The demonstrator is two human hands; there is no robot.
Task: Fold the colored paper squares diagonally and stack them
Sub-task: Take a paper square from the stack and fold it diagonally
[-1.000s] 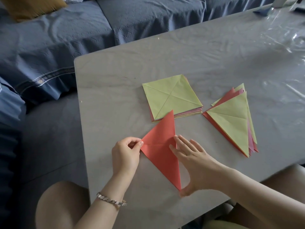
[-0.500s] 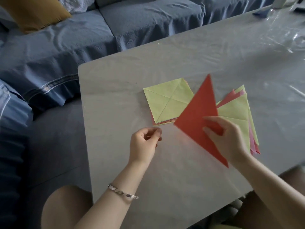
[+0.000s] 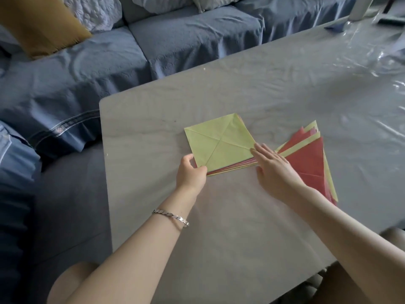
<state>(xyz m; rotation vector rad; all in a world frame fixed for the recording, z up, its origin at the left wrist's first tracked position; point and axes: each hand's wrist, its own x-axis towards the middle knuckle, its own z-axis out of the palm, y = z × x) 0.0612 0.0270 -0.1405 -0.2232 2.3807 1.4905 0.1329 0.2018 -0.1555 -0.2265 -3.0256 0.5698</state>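
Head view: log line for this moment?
left hand: pinches green top sheet corner | right hand: open, fingertips at its right corner | folded pile: red triangle on top

I am watching the left hand [image 3: 191, 172] pinching the near corner of the top yellow-green creased paper square [image 3: 220, 143], which is lying on a stack of pink and green paper squares [image 3: 232, 168]. The right hand [image 3: 277, 172] is reaching flat, its straight fingertips [image 3: 263, 152] touching the stack's right corner. A pile of folded red and green paper triangles [image 3: 309, 163] is sitting just beside it on the grey table [image 3: 153, 128].
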